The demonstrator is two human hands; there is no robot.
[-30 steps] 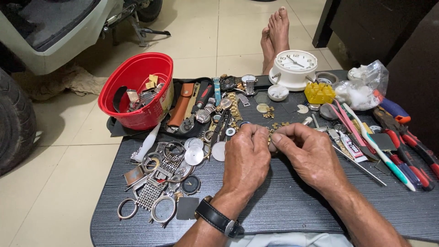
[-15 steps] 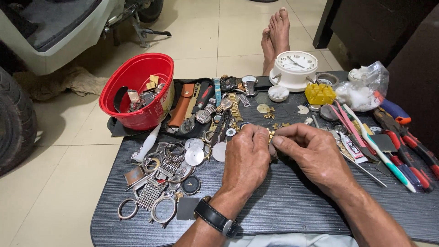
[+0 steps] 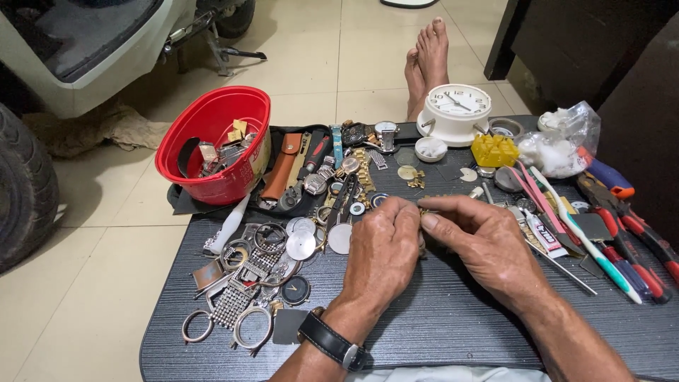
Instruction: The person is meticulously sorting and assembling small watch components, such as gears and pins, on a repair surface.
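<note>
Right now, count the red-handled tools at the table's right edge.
2 at least: one red-handled tool beside the blue pens, another further right, running off toward the frame edge. Neither hand touches them. More may lie beyond the frame.

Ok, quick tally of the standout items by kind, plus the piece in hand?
Red plastic bowl: 1
White alarm clock: 1
Yellow plastic block: 1
Clear plastic bag: 1
Gold band piece: 1
Total: 5
</note>
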